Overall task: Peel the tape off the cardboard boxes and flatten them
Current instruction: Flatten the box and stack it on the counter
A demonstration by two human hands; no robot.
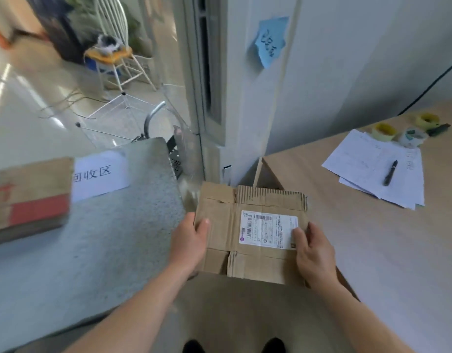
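A flattened brown cardboard box [227, 225] with a white shipping label [268, 229] is held level in the air between a grey surface and a wooden table. My left hand [189, 244] grips its left edge, thumb on top. My right hand [314, 253] grips its right edge, thumb on the label's corner. Another flattened box [31, 197] with a red stripe lies on the grey surface [117, 238] at the far left, beside a white paper sign [100, 174].
The wooden table [385, 250] on the right carries loose papers [377, 171], a black pen [390, 173] and three tape rolls [384, 132]. A white pillar with a blue note [270, 42] stands ahead. A white chair [115, 54] and cables are on the floor beyond.
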